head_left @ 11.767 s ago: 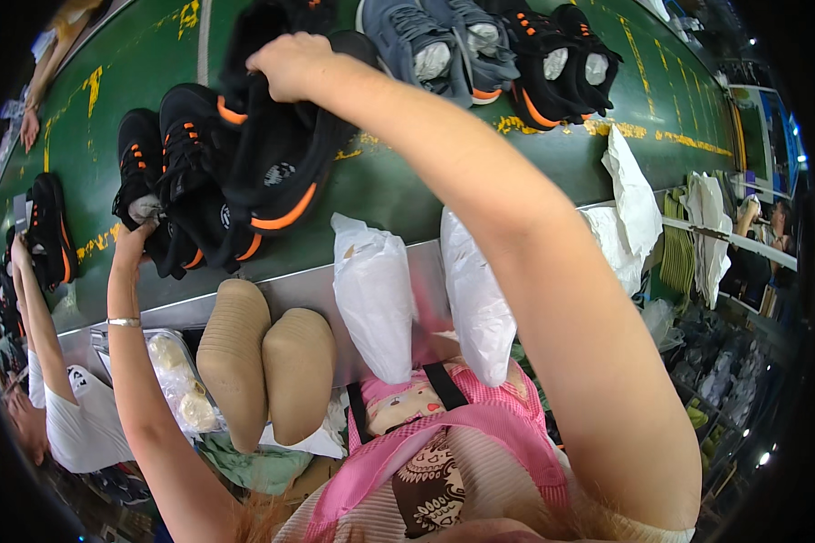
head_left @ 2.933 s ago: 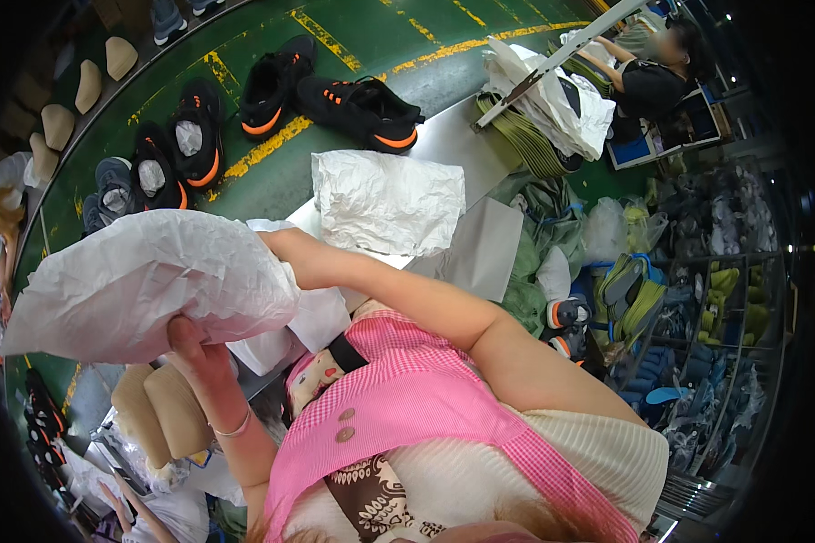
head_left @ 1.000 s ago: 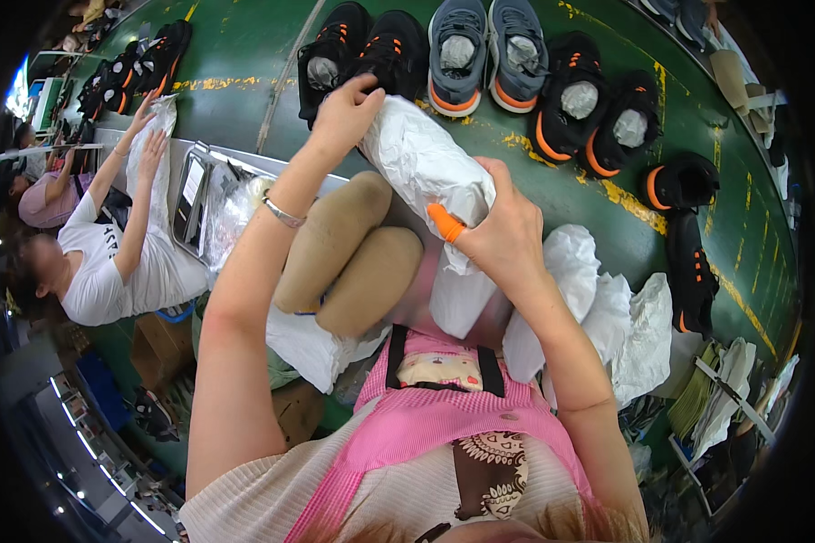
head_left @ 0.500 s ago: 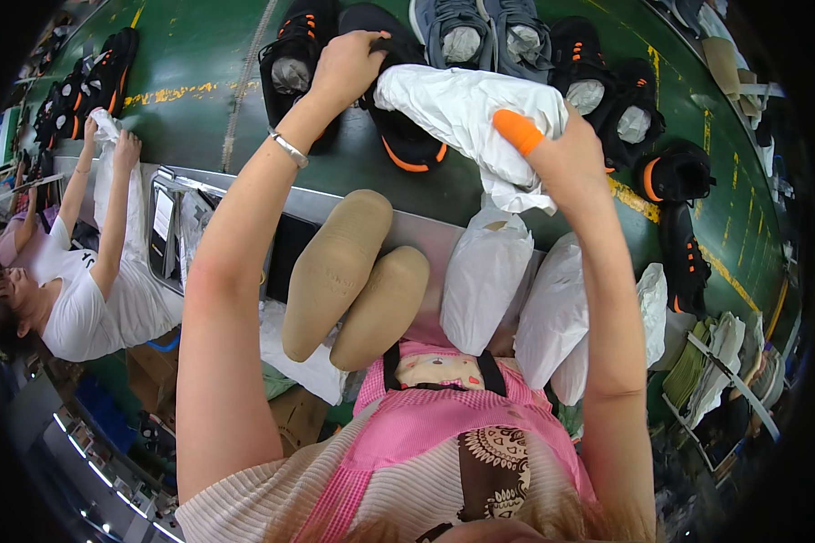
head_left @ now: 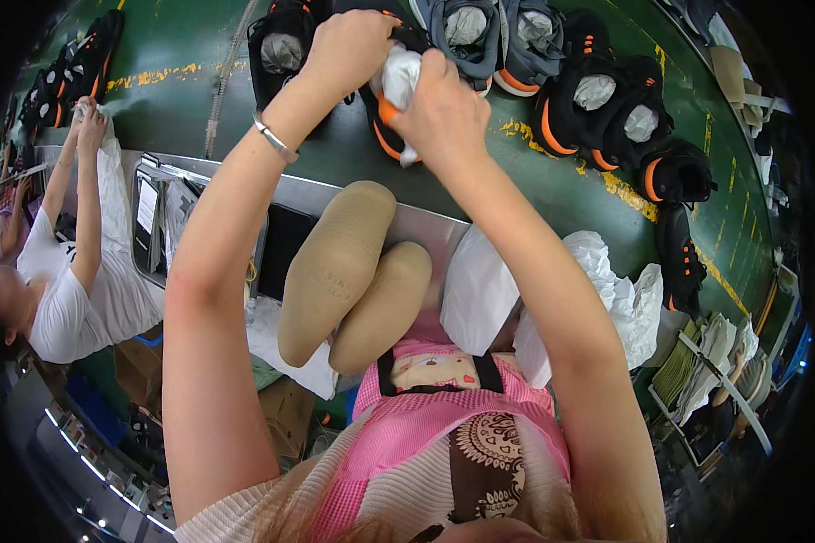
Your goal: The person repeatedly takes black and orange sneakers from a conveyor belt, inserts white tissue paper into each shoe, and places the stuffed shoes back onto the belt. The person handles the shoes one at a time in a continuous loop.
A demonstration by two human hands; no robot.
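On the green work surface, a black shoe point(head_left: 380, 118) with an orange-edged sole lies between my two hands. My left hand point(head_left: 353, 50), a silver bangle at its wrist, has its fingers closed on the upper of this shoe. My right hand point(head_left: 445, 113) grips a bunched wad of white paper point(head_left: 400, 77) at the shoe's opening, partly inside it. An orange cover sits on my right thumb. My right fingertips are partly hidden by the paper. Another black shoe point(head_left: 281, 68) stuffed with white paper stands beside my left wrist.
Paper-stuffed grey shoes point(head_left: 466, 32) and black-orange shoes point(head_left: 598, 95) stand along the far side and right. Nearer me are two tan foot-shaped forms point(head_left: 340, 271), white paper-wrapped bundles point(head_left: 480, 285) and a black tray point(head_left: 285, 253). A co-worker point(head_left: 72, 290) handles white paper at the left.
My right hand has moved left with the white paper, which was spread out and is now bunched at the shoe's opening. My left hand has shifted slightly up and right on the shoe.
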